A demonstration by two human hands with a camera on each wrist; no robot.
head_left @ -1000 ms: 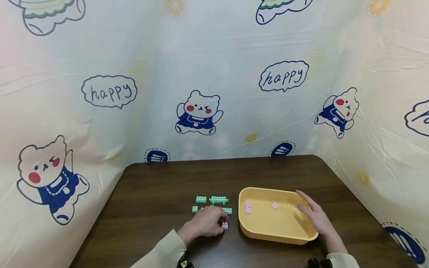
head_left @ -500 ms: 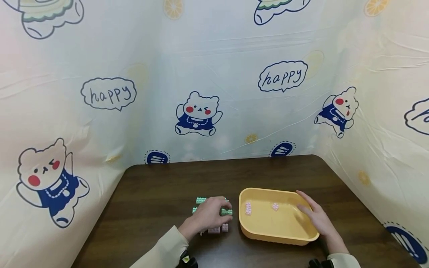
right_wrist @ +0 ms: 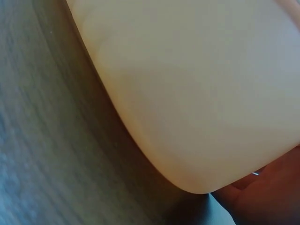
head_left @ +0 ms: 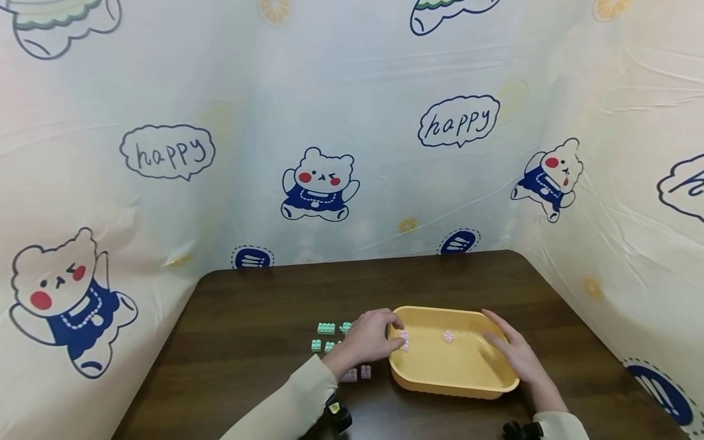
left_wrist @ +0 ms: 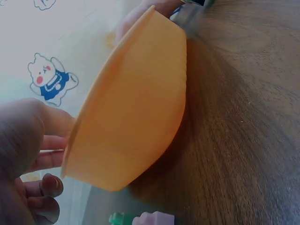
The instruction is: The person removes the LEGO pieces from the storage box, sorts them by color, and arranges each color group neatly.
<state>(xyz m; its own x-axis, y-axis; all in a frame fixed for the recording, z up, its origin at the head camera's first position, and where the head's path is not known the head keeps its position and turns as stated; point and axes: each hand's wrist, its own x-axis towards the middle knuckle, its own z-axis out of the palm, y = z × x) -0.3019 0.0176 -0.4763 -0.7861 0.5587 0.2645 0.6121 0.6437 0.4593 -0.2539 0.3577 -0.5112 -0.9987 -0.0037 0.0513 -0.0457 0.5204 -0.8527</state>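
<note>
A yellow plastic basin [head_left: 440, 386] stands on the table's right half, holding a pink toy brick [head_left: 405, 343] near its left wall and another small pink brick [head_left: 448, 337] farther in. My left hand [head_left: 371, 336] is at the basin's left rim, its thumb and fingers spread apart close to the first pink brick. In the left wrist view, the basin's wall [left_wrist: 131, 108] hides some fingertips, and no brick shows in the hand. My right hand [head_left: 522, 360] grips the right end of the basin, thumb over the inside and fingers along the outside.
Several green toy bricks [head_left: 326, 329] lie in rows left of the basin, partly hidden by my left hand and forearm. Pink bricks [head_left: 349, 375] lie nearer me, just below those rows. A patterned curtain [head_left: 324, 122] surrounds the dark wooden table [head_left: 264, 342].
My left hand has left a pink brick beside the others on the table and moved right and away from me to the basin's left rim. The right hand has stayed in place.
</note>
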